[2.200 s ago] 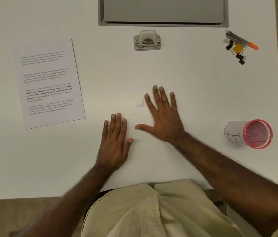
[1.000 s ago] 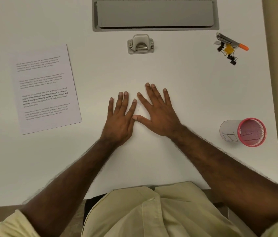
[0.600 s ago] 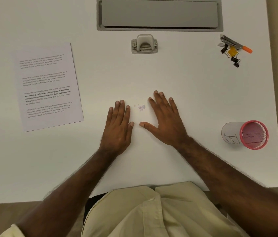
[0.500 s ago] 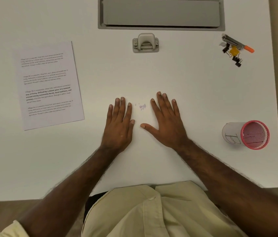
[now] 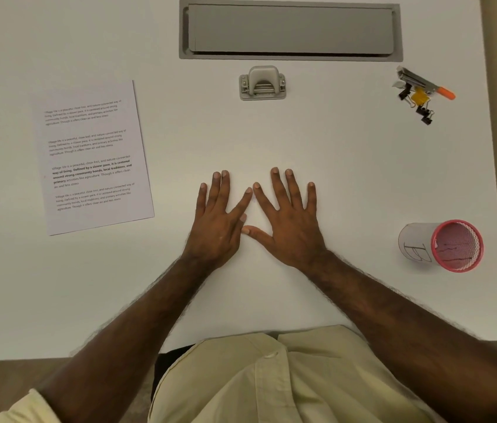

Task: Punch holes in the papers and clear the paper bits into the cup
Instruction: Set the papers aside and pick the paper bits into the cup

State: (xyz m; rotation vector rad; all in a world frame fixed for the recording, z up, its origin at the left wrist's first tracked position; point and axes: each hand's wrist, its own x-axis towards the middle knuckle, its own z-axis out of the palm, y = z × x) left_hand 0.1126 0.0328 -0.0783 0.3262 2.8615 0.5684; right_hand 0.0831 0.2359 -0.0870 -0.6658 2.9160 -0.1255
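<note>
Hands flat on table [image 5: 348,178]: our left hand [image 5: 215,227] & right hand [image 5: 291,228], fingers straight & spread, index tips touching, gripping nothing; cup [image 5: 442,245] at right.

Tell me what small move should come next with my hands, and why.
Probably pinch up the bits: left hand and right hand lie flat, index fingertips meeting, boxing in a small patch of table, while the cup lies far right.

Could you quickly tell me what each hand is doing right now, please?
Left hand: open, fingers straight, flat on the table, holding nothing.
Right hand: open, fingers spread, flat on the table, holding nothing.
</note>
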